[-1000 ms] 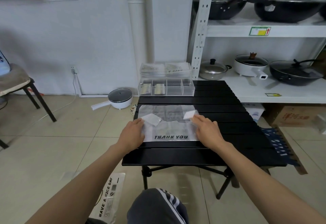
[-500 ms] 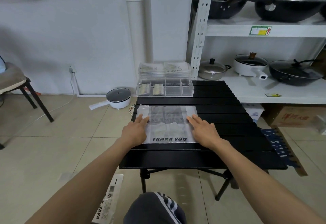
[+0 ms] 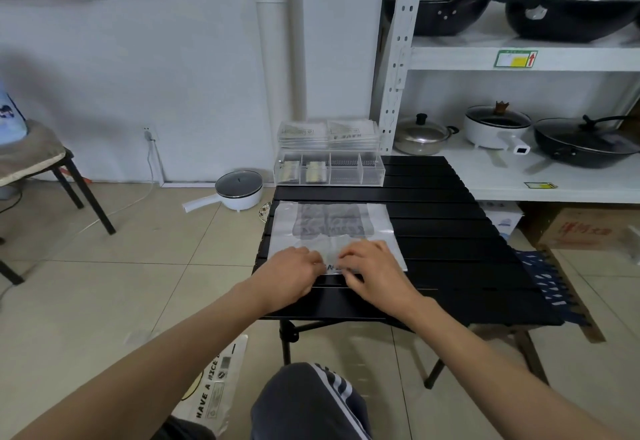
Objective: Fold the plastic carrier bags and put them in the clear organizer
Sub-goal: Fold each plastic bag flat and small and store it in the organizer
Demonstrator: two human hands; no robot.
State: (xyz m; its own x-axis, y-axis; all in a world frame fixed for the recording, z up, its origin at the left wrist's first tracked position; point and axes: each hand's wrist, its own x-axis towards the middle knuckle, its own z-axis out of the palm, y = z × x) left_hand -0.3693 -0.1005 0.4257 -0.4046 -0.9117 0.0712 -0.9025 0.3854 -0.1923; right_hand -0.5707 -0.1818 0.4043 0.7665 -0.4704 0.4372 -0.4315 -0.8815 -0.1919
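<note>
bag: translucent white plastic carrier bag [image 3: 332, 228] lies flat at frame centre, extending up-frame from hands
left hand [image 3: 292, 275]: pinching near edge
right hand [image 3: 372, 271]: pinching near edge, equally near

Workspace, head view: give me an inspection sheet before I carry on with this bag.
Surface: black slatted folding table, bare on its right part.
Job's things: translucent carrier bag lying flat on the table; clear organizer at the far edge, folded bags in its two left compartments, the others look empty; another bag on the floor.
Clutter: stack of clear lids or trays behind the organizer.
Grippers: left hand and right hand at the bag's near edge, fingers curled on the plastic.
Cables: white cord from a wall socket.
Surroundings: shelf of pots, white pot on the tiled floor, chair on the left.
</note>
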